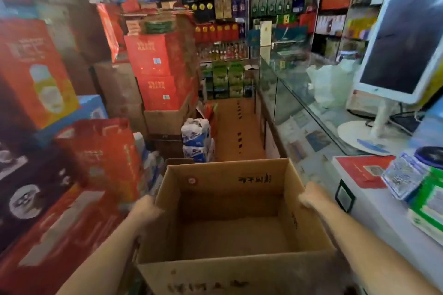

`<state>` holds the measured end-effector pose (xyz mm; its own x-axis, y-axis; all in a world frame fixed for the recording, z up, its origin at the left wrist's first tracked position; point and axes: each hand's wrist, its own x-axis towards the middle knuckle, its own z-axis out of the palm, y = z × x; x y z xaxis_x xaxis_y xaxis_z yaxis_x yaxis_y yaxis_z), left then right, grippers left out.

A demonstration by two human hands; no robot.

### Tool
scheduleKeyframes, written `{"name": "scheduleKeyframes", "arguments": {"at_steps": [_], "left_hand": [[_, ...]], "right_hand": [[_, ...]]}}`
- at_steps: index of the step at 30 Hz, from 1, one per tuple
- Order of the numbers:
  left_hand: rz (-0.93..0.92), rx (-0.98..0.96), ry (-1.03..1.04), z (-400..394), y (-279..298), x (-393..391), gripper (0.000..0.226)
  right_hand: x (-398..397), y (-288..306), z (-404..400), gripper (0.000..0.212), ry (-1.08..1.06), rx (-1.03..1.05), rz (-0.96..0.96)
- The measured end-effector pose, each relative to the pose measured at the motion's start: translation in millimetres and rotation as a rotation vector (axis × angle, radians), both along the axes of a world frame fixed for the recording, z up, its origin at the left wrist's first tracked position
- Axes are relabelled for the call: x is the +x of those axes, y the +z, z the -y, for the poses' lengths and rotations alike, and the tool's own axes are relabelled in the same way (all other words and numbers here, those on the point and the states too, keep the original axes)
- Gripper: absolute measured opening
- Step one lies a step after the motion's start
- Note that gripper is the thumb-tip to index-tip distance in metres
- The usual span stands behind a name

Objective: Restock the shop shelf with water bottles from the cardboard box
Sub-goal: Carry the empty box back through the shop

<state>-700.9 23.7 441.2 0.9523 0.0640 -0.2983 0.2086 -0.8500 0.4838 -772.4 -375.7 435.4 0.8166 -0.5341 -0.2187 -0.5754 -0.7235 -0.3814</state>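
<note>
An open brown cardboard box (pixel 230 201) fills the lower middle of the head view, held up in front of me. Its inside shows only bare cardboard, with no bottles in it. My left hand (pixel 147 208) grips the box's left wall and my right hand (pixel 311 196) grips its right wall. Shrink-wrapped packs of water bottles (pixel 196 139) with blue labels are stacked on the floor ahead, left of the aisle. Shop shelves (pixel 223 19) full of boxed goods and bottles line the far wall.
Tall stacks of red cartons (pixel 155 72) and brown boxes crowd the left side. A glass counter (pixel 299 112) runs along the right, carrying a white tilted screen (pixel 405 40), a plastic bag and small packets. A narrow aisle of brown floor (pixel 237 127) leads forward.
</note>
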Motion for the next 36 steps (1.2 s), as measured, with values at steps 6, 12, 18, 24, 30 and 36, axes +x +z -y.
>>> {"name": "scheduleKeyframes", "arguments": {"at_steps": [6,12,18,24,30,36], "left_hand": [[-0.019,-0.025,0.028,64,-21,155,0.006],[-0.079,-0.117,0.058,114,-52,301,0.004],[-0.213,-0.152,0.05,162,-107,469,0.003],[-0.326,-0.142,0.024,208,-164,608,0.003],[-0.378,-0.069,-0.003,251,-236,717,0.001],[-0.463,0.014,0.027,288,-333,808,0.007]], "right_hand": [[157,-28,56,0.013,-0.047,-0.016,-0.045],[296,-56,103,0.022,-0.114,0.036,-0.1],[437,-112,149,0.023,-0.155,0.048,-0.153],[563,-162,195,0.023,-0.188,0.08,-0.222],[661,-225,237,0.018,-0.196,0.126,-0.257],[757,-345,276,0.009,-0.168,0.203,-0.293]]}}
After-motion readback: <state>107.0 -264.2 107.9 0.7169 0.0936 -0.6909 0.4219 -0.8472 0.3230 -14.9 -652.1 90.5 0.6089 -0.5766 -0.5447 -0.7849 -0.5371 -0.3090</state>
